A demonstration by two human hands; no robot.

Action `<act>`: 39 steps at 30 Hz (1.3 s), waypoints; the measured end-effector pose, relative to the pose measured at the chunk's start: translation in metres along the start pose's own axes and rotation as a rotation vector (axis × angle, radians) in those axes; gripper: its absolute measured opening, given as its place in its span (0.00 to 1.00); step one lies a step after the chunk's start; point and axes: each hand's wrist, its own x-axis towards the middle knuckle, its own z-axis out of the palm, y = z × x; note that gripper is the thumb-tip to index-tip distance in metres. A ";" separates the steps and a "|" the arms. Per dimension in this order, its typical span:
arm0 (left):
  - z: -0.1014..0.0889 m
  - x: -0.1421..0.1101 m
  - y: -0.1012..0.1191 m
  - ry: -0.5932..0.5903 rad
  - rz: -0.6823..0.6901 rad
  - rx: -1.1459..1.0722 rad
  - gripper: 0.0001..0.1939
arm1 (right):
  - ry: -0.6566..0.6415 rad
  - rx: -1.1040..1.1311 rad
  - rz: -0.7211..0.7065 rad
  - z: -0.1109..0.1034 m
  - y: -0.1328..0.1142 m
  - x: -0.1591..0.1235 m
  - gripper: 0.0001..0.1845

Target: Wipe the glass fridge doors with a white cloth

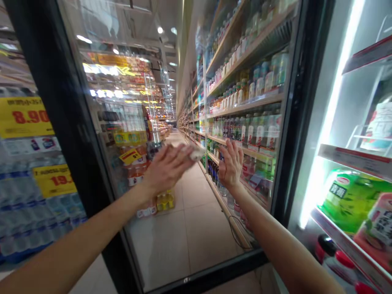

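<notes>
1. While the left hand (167,169) blurs, its fingers look extended and close together, holding a whitish wad (197,153) that sticks out past the tips; exact grip can't be read.
2. Right hand (230,165): fingers up, slightly spread, nothing visible in them. Palm faces the glass; can't tell if it's touching.
3. Wad sits between the hands, in front of the glass door (69,110): clear pane, black frame, tilted in view.
4. In the pane: pale tiled floor (202,220), long bottle shelves (245,101) on the right, store aisle, ceiling lights (160,30).
5. Right of door: lit cooler with vertical light strip (329,110), green pack (346,200) beside a pink pack (375,232).
6. Far left: yellow price signs (26,116) above bottled water (39,224).
</notes>
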 end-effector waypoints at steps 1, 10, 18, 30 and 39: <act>-0.004 0.010 -0.009 0.051 -0.168 0.027 0.24 | 0.004 0.001 0.001 0.000 0.000 0.000 0.26; 0.017 0.009 0.044 -0.054 0.356 -0.060 0.21 | 0.017 0.032 -0.007 -0.002 0.001 0.000 0.27; -0.006 0.056 -0.005 0.078 -0.319 -0.015 0.24 | 0.027 0.046 -0.001 0.000 0.003 -0.001 0.28; 0.000 0.054 -0.002 0.074 -0.234 -0.001 0.24 | 0.015 0.045 -0.007 -0.001 0.003 -0.002 0.28; 0.017 0.002 0.032 -0.158 0.541 -0.160 0.19 | 0.008 0.050 -0.008 -0.001 0.003 -0.002 0.28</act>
